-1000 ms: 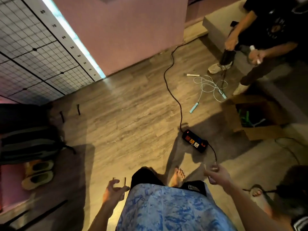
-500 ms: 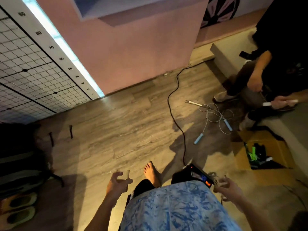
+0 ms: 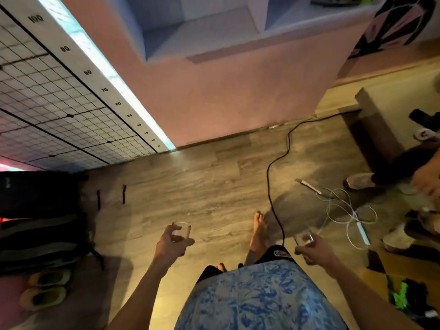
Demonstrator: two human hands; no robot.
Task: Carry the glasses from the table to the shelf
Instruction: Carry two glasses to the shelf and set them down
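Two glasses are mid-carry, your left hand (image 3: 172, 244) wrapped around one glass (image 3: 181, 231), your right hand (image 3: 314, 251) clamped on the other glass (image 3: 304, 238), so walk to the shelf (image 3: 214, 32) far ahead and lift.

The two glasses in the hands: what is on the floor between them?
In the head view, between the left glass and the right glass lie bare wooden floor, the person's forward bare foot and a black cable running beside it.
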